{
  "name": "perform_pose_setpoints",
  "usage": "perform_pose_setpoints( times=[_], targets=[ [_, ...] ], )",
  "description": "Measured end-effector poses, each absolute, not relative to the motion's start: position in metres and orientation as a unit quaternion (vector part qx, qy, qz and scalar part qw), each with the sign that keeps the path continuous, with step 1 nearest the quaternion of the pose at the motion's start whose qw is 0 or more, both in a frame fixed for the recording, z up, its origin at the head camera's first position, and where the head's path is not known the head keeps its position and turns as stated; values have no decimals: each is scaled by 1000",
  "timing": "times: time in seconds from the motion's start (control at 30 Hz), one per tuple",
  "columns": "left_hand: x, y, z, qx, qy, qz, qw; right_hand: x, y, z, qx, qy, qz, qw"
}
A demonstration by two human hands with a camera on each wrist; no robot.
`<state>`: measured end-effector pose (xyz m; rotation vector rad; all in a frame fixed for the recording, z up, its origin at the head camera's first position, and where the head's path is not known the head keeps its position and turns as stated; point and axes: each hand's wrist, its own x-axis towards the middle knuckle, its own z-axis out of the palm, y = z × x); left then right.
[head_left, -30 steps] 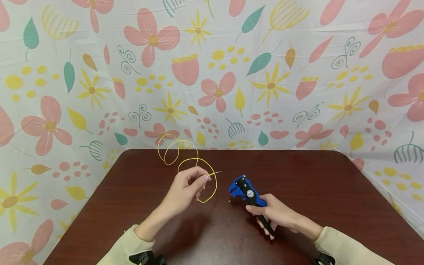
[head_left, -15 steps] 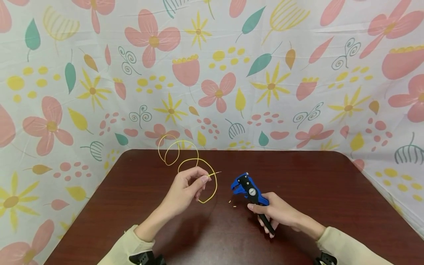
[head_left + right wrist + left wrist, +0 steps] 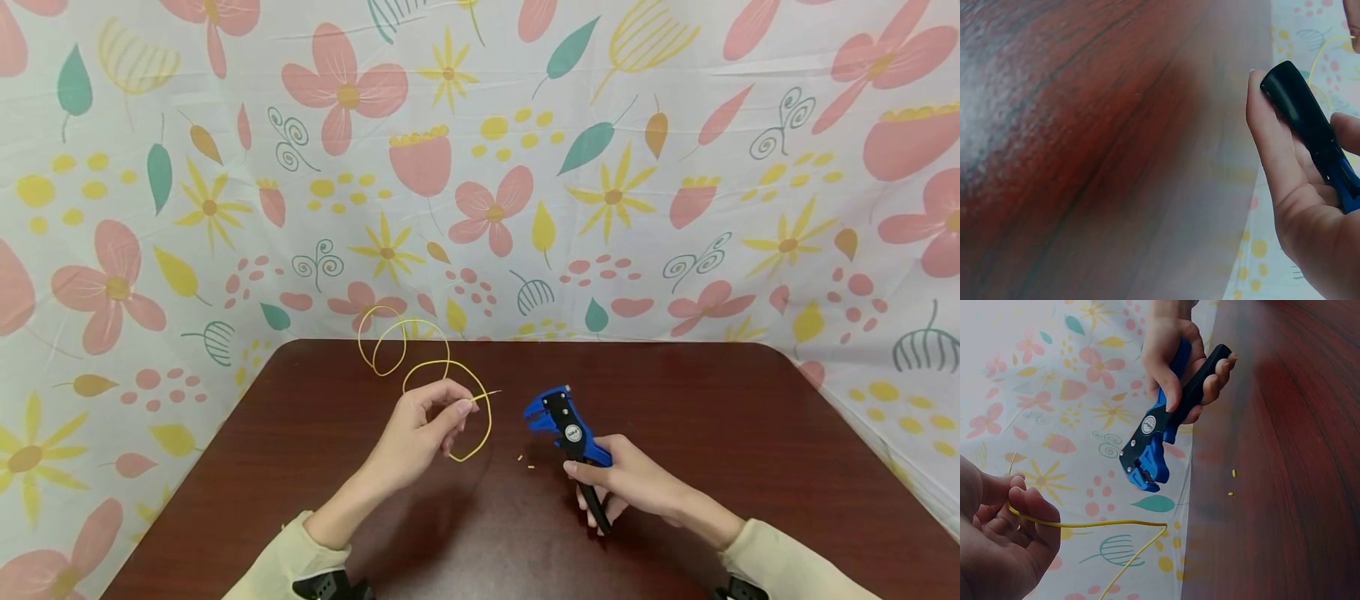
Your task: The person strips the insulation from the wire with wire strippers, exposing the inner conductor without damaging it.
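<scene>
Between thumb and fingers, my left hand (image 3: 427, 425) pinches a thin yellow wire (image 3: 489, 425) close to its end. The tip past my fingers is bare and thin, as the left wrist view (image 3: 1014, 461) also shows at the hand's upper edge. Loops of the wire curl up behind the hand. To the right, my right hand (image 3: 637, 479) grips a blue and black wire stripper (image 3: 570, 425) by its handles. The tool's head points up and left, apart from the wire's tip. In the right wrist view only the black handle (image 3: 1297, 103) and some blue show.
Two tiny yellow insulation bits (image 3: 531, 467) lie on the dark brown table (image 3: 675, 392) left of the stripper. Behind the table's far edge hangs a white cloth (image 3: 480, 108) printed with flowers and leaves.
The stripper's head has moved slightly right and up, tilting more upright. A second yellow bit shows on the table beside the first. My left hand and the wire hold still.
</scene>
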<state>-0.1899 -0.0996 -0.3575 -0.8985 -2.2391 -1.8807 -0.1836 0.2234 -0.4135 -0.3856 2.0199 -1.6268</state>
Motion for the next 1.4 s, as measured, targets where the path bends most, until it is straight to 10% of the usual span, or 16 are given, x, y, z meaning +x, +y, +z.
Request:
perform_pose_setpoints(
  times=[1.4],
  targets=[
    [-188, -95, -356, -301, -709, -637, 42, -178, 224, -407, -171, 737, -625, 194]
  ],
)
